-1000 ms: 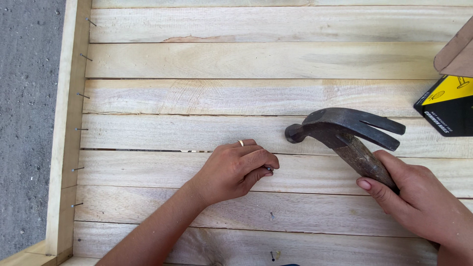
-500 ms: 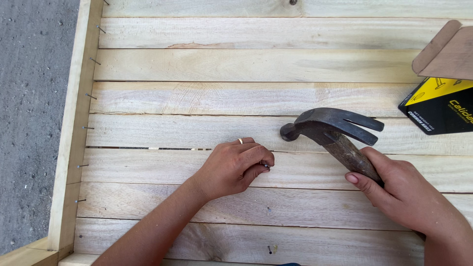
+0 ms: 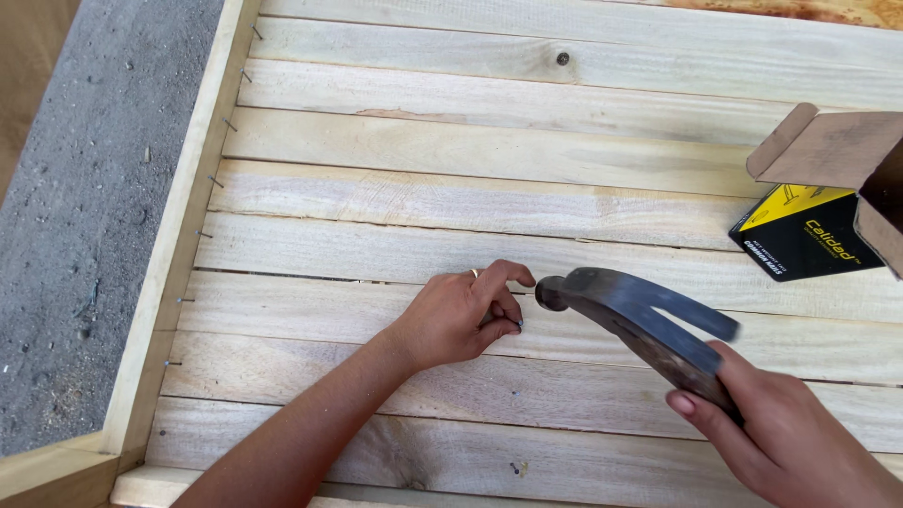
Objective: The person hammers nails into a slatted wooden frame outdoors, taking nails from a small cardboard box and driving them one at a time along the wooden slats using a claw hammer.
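Outdoors, pale wooden planks point(image 3: 489, 202) border gravel ground point(image 3: 85, 216); the left hand point(image 3: 461, 315) pinches a nail point(image 3: 520, 325), the right hand point(image 3: 785, 442) grips a hammer point(image 3: 630, 310).

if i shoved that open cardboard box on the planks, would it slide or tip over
The cardboard box probably slides rather than tips: it lies flat and low on the planks. Its raised flap looks thin and would likely bend if pushed there. Its weight is unclear, since its contents are hidden.
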